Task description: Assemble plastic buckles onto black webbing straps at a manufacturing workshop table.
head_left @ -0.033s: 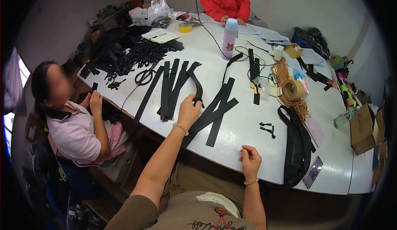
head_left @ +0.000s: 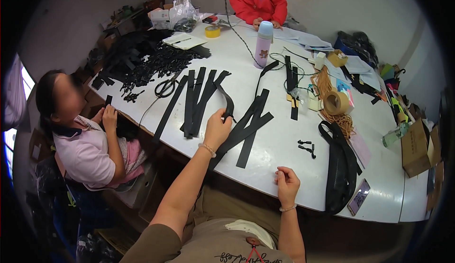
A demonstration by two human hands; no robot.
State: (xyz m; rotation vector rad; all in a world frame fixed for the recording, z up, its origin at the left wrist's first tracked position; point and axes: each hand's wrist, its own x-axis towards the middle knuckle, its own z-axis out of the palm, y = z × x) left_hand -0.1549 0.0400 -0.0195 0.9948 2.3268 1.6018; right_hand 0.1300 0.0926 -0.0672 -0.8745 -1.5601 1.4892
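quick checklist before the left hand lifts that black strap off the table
1. Left hand has the curved black strap pinched: ok.
2. Right hand free: cannot tell, loosely closed at the table edge.
3. Strap clear of the flat strips beside it: cannot tell, its far end runs in among them.
4. Scissors out of the lifting path: ok, they lie beyond the strips.
5. Bottle upright and apart: ok.
6. Small black clips undisturbed: ok.
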